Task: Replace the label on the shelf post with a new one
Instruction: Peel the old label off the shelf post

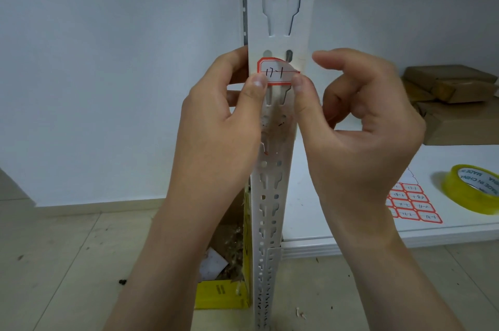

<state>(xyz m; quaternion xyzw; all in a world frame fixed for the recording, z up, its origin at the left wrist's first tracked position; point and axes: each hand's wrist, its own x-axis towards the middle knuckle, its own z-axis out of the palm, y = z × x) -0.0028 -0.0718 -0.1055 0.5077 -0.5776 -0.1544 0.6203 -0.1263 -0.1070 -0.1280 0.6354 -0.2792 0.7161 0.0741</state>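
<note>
A white slotted shelf post (280,20) runs up the middle of the head view. On it sits a red-bordered white label (276,72) with handwritten marks; its top right corner curls away from the post. My left hand (224,120) pinches the label's lower left corner with the thumb in front. The lower right corner is held between thumb and forefinger of my right hand (356,125). A clear strip with dirty residue (274,128) hangs below the label between my hands.
To the right, a white shelf board (445,160) carries a sheet of red-bordered labels (413,205), a roll of yellowish clear tape (471,188) and brown cardboard parcels (448,98). A yellow box of scraps (224,295) stands on the tiled floor left of the post.
</note>
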